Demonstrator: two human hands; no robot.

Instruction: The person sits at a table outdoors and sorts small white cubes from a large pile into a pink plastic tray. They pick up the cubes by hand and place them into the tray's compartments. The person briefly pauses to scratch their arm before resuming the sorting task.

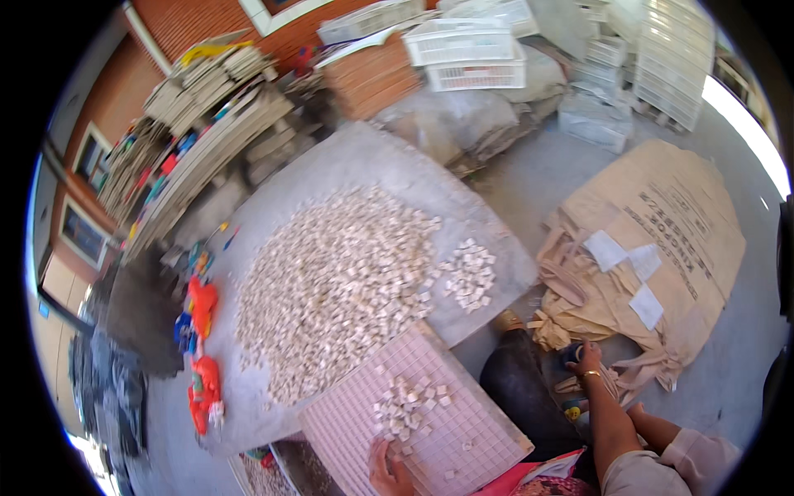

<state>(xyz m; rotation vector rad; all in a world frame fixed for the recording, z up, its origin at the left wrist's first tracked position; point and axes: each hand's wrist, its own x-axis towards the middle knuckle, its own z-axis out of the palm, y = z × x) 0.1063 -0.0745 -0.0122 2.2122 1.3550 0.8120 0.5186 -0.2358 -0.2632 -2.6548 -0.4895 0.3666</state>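
My left hand (389,473) rests at the near side of a pinkish gridded tray (488,413), just below a loose heap of small whitish square tiles (409,405). Its fingers are apart and bent over the grid, and I see nothing held in them. A few single tiles lie scattered on the tray. The tray overlaps the near edge of a grey table (372,149), where a broad pile of the same tiles (339,281) is spread. Right of that pile sits a smaller group of tiles (469,275). My right hand is not in view.
Another person's bare limb (612,413) with a gold-coloured band comes in at lower right. Beyond lies a large brown sack (686,223) with white paper pieces. White plastic crates (475,74) stand at the back; boards (215,83) are stacked far left. Orange-red items (203,306) edge the table's left.
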